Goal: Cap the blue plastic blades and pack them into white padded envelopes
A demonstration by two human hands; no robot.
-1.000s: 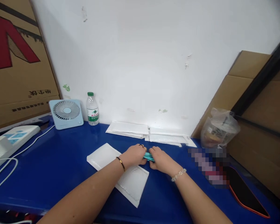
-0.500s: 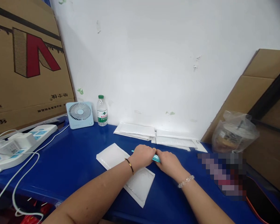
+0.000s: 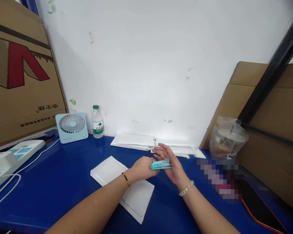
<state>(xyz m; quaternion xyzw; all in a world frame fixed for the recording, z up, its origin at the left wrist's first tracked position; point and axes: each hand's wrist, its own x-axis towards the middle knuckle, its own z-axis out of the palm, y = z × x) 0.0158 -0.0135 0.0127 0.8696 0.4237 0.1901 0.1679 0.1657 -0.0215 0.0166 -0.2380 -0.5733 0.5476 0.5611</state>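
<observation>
My left hand [image 3: 143, 168] and my right hand [image 3: 172, 164] meet above the blue table [image 3: 63, 182], both closed on a small bundle of teal sticks [image 3: 160, 164]. The left hand pinches the bundle's left end. The right hand cups its right end, with its upper fingers stretched out behind the bundle. A white padded envelope [image 3: 123, 185] lies flat on the table under my left wrist. Both wrists wear bracelets.
Stacks of white padded envelopes [image 3: 134, 141] lie along the wall. A small blue fan [image 3: 72, 127] and a water bottle [image 3: 97, 122] stand at back left, a power strip [image 3: 12, 156] at far left. A bagged drink cup [image 3: 227, 138] and a phone [image 3: 261, 203] are at right. Cardboard boxes flank both sides.
Both hands have lifted the teal bundle off the table and raised it slightly. The right hand's fingers have opened behind it. The camera view shifted.
</observation>
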